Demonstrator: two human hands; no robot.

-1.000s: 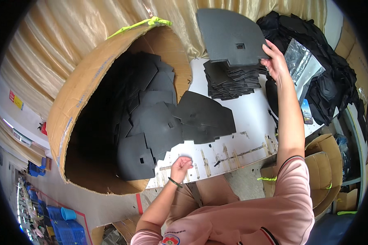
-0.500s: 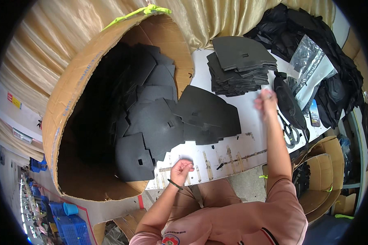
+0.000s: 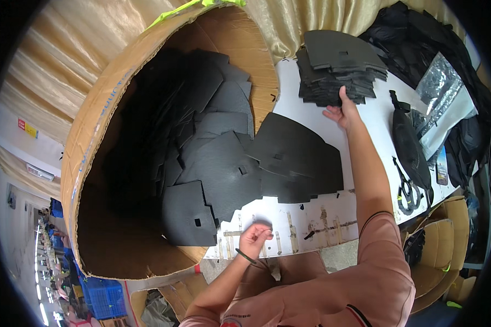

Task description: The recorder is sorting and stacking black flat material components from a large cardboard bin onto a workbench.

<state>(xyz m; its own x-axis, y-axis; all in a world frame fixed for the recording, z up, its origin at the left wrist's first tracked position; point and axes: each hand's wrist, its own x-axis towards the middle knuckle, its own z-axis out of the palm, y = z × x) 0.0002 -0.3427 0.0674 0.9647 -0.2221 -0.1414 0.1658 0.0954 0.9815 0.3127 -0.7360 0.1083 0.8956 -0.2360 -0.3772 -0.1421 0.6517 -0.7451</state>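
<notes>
My right hand (image 3: pixel 342 110) is at the near edge of a stack of black foam panels (image 3: pixel 341 52), thumb raised and fingers apart; it holds nothing, and whether it touches the stack I cannot tell. These panels are curved along one side, and the top one has a small rectangular slot. Over the table's front edge, my left hand (image 3: pixel 256 238) has its fingers curled into a pinch; anything inside is hidden. More loose panels (image 3: pixel 218 163) spill from a large cardboard box (image 3: pixel 101 103) onto the white table (image 3: pixel 324 136), between my two hands.
Right of the stack lie a black pouch (image 3: pixel 408 139), scissors (image 3: pixel 408 193), a clear plastic bag (image 3: pixel 442 98) and a phone (image 3: pixel 441 166). Black fabric (image 3: pixel 414 38) is heaped behind them. Another cardboard box (image 3: pixel 439 245) stands at the lower right. Tape strips mark the table's front edge.
My right hand has moved forward to the stack's near edge, and its fingers have spread. My left hand stays curled near the table's front edge. The whole view has shifted slightly.
</notes>
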